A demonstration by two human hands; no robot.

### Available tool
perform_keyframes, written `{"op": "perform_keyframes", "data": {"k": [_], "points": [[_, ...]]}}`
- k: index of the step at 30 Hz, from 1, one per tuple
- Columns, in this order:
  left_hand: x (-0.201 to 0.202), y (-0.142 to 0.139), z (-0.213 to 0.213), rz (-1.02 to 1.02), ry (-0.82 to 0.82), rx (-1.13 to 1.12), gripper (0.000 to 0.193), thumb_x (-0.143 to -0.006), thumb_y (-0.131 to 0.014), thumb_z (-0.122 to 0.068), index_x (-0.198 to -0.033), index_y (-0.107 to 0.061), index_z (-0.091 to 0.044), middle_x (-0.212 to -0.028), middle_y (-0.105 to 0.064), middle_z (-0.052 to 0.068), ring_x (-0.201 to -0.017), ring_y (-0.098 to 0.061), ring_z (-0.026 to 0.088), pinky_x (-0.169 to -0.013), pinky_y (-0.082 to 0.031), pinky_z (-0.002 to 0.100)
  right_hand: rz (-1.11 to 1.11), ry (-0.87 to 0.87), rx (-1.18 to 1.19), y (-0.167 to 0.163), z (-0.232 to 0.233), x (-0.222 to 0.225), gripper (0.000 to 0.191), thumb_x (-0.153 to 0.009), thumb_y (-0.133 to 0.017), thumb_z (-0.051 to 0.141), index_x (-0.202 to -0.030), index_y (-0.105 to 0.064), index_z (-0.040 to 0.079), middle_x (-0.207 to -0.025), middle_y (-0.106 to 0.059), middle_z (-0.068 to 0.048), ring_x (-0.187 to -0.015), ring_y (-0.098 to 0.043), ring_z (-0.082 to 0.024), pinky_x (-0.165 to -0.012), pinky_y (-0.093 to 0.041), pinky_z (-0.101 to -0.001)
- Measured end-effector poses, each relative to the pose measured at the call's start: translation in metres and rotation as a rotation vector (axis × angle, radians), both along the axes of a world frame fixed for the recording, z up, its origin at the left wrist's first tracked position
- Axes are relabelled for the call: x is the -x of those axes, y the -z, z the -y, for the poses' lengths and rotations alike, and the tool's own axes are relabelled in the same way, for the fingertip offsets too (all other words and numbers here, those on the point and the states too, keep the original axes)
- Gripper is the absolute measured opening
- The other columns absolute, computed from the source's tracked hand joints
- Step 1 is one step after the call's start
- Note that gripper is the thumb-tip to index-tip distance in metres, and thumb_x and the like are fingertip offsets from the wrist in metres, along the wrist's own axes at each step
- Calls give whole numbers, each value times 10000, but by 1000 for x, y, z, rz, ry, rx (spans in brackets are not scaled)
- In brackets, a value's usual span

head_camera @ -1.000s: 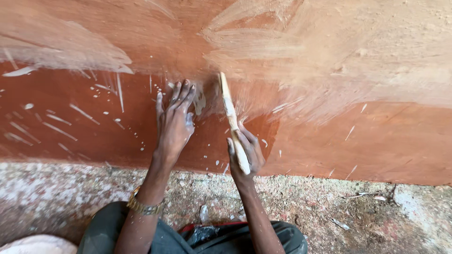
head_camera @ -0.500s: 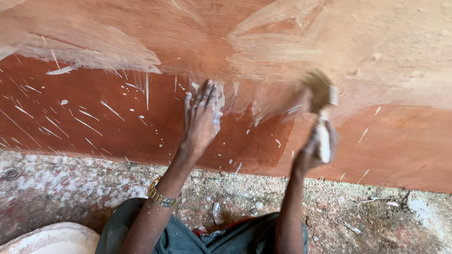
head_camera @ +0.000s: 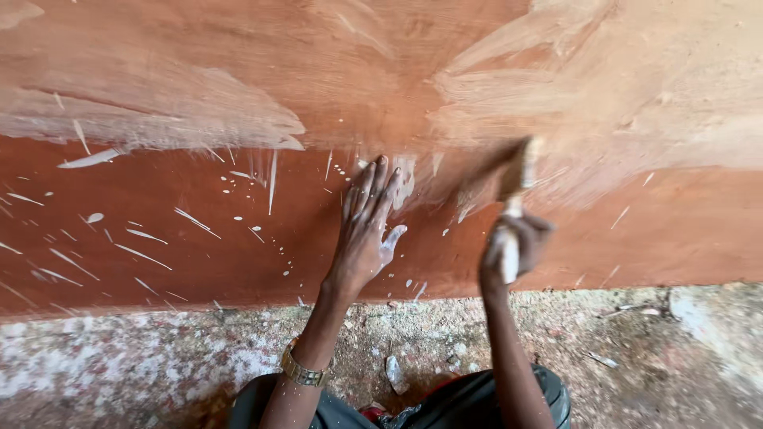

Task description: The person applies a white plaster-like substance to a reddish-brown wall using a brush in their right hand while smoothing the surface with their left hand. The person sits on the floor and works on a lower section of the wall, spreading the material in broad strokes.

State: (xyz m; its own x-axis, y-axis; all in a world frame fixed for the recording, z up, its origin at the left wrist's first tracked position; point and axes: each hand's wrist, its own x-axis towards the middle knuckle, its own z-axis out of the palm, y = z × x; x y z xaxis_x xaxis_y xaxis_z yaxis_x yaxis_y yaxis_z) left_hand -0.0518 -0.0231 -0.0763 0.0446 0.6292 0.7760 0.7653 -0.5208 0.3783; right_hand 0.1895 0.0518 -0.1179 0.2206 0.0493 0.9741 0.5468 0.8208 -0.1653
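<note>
My left hand (head_camera: 367,230) rests flat against a reddish-brown wall (head_camera: 159,214), fingers spread and pointing up, with pale paint on the thumb. A gold-coloured watch sits on that wrist. My right hand (head_camera: 515,242) grips the pale handle of a paintbrush (head_camera: 515,179), whose bristles touch the wall just right of my left hand. The brush is blurred by motion. Whitish paint is smeared over the upper part of the wall (head_camera: 636,95), and the lower band is bare red-brown with white splashes.
The wall meets a rough concrete floor (head_camera: 652,357) speckled with white drips. My knees in dark trousers (head_camera: 477,401) are at the bottom edge. Small debris lies on the floor near the wall's base.
The view has shifted so my left hand appears more central. My right hand swung the brush from beside my left hand out to the right and up, then back toward the middle.
</note>
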Motion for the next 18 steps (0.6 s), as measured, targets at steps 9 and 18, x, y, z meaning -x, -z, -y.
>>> {"op": "perform_keyframes", "data": {"k": [9, 18], "points": [[-1, 0, 2, 106, 71, -4, 998, -795, -811, -80, -1620, -249, -125, -1718, -143, 113, -1590, -167, 326, -1285, -192, 522, 256, -178, 23, -15, 35, 34, 167, -1023, -672, 201, -1116, -650, 64, -1174, -609, -158, -1086, -591, -254, -941, -517, -375], [-9, 9, -2, 25, -72, 70, 976, -812, -811, -163, -1612, -252, -137, -1711, -101, 124, -1584, -112, 324, -1267, -131, 579, 166, -172, 356, -8, -2, -14, 429, -1105, -524, 338, -1282, -688, -17, -1071, -715, -140, -915, -699, -205, -795, -535, -332]]}}
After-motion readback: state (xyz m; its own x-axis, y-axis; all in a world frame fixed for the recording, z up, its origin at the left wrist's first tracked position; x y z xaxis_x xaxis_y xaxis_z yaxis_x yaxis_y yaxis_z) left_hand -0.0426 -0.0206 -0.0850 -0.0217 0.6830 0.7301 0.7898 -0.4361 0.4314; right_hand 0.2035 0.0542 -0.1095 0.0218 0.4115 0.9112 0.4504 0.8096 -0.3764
